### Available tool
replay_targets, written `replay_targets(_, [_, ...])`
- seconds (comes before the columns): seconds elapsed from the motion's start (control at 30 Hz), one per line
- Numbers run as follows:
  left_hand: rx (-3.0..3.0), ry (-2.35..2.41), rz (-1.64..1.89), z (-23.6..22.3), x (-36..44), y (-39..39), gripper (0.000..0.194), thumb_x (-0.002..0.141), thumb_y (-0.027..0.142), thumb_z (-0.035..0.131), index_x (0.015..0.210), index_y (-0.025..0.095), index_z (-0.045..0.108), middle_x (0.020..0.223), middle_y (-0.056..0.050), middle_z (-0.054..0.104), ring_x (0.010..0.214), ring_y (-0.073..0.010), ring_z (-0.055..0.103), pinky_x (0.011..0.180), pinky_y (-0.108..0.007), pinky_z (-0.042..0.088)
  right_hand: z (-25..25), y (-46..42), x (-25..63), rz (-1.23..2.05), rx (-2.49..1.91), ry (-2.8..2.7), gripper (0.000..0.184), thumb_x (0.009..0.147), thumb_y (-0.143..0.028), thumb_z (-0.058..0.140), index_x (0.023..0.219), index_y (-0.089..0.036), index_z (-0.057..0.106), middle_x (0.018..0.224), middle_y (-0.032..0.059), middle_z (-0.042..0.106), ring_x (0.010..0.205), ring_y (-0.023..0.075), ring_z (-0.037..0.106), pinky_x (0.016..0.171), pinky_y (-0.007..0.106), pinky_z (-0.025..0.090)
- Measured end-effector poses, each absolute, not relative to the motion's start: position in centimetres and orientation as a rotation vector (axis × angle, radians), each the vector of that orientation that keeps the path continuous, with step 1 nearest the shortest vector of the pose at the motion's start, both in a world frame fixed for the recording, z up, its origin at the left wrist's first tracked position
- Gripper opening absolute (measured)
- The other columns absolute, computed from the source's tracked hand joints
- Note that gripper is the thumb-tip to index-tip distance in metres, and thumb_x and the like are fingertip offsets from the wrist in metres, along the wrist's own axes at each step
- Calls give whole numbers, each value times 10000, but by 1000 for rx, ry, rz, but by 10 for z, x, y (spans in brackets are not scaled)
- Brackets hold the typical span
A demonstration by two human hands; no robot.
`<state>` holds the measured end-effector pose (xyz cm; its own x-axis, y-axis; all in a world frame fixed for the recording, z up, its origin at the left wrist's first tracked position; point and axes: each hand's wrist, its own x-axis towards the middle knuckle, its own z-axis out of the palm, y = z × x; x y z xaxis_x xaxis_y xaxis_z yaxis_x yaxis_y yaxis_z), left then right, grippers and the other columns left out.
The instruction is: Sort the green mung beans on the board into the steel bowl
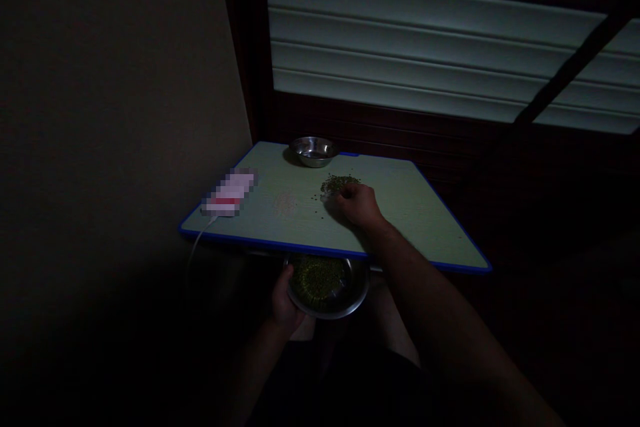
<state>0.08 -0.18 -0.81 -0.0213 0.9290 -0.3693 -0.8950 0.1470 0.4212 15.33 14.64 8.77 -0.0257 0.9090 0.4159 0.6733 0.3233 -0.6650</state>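
Note:
My left hand (283,303) grips the rim of a steel bowl (350,303) full of green beans, held just below the near edge of the small table (400,227). My right hand (357,205) rests on the tabletop with fingers curled, touching the near side of a small heap of green beans (337,182). A few loose beans lie scattered left of that heap. Whether the curled fingers hold any beans is hidden.
An empty steel bowl (313,150) stands at the table's far edge. A small pale pile (285,203) lies left of centre. A blurred-out flat object (229,193) with a white cable sits at the left corner. A wall stands left, a shuttered window behind. The room is dark.

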Motion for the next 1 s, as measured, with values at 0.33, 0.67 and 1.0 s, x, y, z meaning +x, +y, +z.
replay_targets(0.33, [67, 650, 1453, -7, 1, -3, 314, 733, 350, 641, 968, 159, 722, 948, -100, 755, 1041, -312, 646, 971, -471, 445, 86, 148, 154, 399, -1386, -1691, 123, 690, -263, 578, 614, -177, 623, 573, 2, 596, 548, 126, 503, 562, 266, 391])
replay_targets(0.67, [85, 643, 1473, -4, 2, -2, 289, 741, 340, 622, 961, 179, 719, 932, -84, 758, 1064, -316, 638, 978, -484, 442, 87, 148, 148, 459, -1364, -1765, 131, 695, -249, 583, 590, -174, 604, 549, 0, 579, 523, 113, 488, 524, 258, 367])
replay_targets(1.0, [81, 679, 1449, -6, 2, -2, 304, 750, 359, 611, 951, 160, 724, 931, -102, 760, 1026, -310, 654, 970, -477, 450, 90, 148, 148, 331, -1415, -1799, 135, 727, -266, 592, 696, -171, 683, 650, 36, 646, 590, 139, 540, 597, 284, 408])
